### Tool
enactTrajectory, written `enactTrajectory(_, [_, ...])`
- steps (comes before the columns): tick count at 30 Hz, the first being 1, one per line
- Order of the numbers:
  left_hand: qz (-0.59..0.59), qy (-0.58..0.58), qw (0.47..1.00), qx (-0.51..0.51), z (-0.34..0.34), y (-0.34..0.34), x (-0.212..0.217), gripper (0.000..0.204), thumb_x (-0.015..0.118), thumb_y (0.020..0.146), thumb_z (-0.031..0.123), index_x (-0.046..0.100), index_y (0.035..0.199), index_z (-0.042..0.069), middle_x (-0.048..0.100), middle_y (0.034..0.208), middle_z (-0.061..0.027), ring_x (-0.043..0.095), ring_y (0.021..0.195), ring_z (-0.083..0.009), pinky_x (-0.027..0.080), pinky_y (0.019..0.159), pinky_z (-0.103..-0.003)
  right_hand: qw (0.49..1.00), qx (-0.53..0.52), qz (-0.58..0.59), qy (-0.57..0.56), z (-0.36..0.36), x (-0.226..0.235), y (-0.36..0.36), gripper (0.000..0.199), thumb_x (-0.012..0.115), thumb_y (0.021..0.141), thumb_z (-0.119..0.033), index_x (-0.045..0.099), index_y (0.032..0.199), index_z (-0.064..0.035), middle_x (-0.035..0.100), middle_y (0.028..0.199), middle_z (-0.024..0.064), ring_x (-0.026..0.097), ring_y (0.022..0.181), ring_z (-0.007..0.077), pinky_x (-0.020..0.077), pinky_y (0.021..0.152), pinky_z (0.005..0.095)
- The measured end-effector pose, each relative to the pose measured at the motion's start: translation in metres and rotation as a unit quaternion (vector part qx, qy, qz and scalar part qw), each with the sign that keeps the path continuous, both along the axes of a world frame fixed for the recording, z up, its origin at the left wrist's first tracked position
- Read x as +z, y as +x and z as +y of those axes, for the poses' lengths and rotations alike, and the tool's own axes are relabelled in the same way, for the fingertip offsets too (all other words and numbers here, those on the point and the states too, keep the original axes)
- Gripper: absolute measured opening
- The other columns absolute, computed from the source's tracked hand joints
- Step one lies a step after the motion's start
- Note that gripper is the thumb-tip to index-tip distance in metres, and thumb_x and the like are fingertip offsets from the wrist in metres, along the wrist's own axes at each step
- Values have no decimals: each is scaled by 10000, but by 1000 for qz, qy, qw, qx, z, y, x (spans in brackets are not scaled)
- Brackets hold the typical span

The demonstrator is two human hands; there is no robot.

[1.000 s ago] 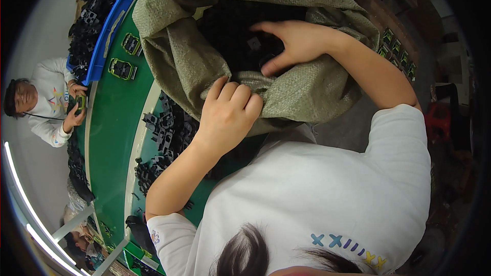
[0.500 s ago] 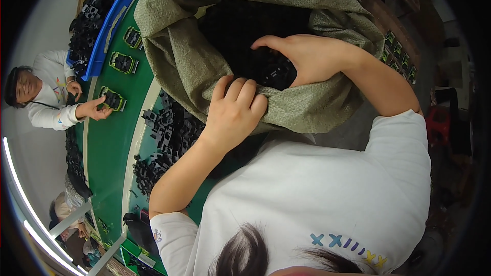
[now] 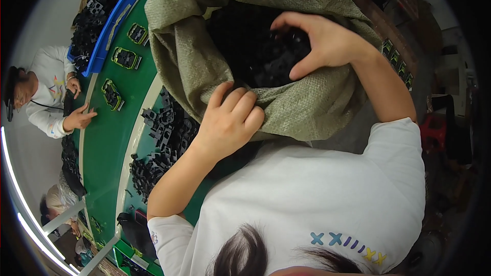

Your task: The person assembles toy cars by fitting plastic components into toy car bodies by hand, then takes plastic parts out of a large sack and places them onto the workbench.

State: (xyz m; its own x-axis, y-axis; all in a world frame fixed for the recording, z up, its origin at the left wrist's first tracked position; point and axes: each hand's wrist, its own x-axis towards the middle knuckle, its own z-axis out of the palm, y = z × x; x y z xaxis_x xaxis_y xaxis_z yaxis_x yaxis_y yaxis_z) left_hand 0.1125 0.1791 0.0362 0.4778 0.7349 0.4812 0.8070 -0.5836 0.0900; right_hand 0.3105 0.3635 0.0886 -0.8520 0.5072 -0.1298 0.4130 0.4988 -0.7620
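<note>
1. Your left hand [image 3: 228,122] is closed over the near rim of the olive woven sack [image 3: 194,66], fingers curled tight on a fold of the cloth. It pins the mouth open at the near edge of the tabletop [image 3: 102,138].
2. Your right hand [image 3: 319,41] sits inside the sack mouth, half curled, thumb and fingers cupped round the black plastic parts [image 3: 255,51]. You cannot tell whether it has any one part pinched; the pile is too dark to separate.
3. Key relation: the parts lie in the sack directly under and just left of the right hand, and beyond the left hand, away from your body. The right hand is touching them; the left touches only cloth.
4. The sack's long axis runs away from you toward the far side of the tabletop, mouth facing you.
5. A loose heap of similar black parts [image 3: 163,138] lies on the tabletop just left of the left hand, near the sack's side.
6. Green-framed assemblies [image 3: 124,58] lie in a row further left, beside a blue tray edge [image 3: 115,20].
7. Another person's hand [image 3: 81,119] rests at the left edge of the tabletop, well apart from yours.
</note>
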Motion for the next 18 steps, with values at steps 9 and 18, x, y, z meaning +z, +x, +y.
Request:
enactTrajectory(9, [2, -33, 999, -36, -5, 13, -2, 252, 570, 763, 114, 579, 1008, 55, 607, 993, -89, 594, 969, -234, 429, 960, -470, 969, -69, 149, 184, 15, 11, -9, 725, 860, 627, -218, 536, 1247, -27, 585, 1196, 86, 509, 1196, 195, 372, 1033, 317])
enactTrajectory(18, [-53, -49, 996, 59, 5, 13, 7, 515, 606, 702, 54, 559, 1215, 50, 579, 1120, -91, 583, 979, -249, 418, 930, -386, 978, -78, 166, 97, 24, 6, -18, 738, 865, 642, -231, 527, 1266, -28, 598, 1160, 103, 554, 1107, 197, 429, 967, 296])
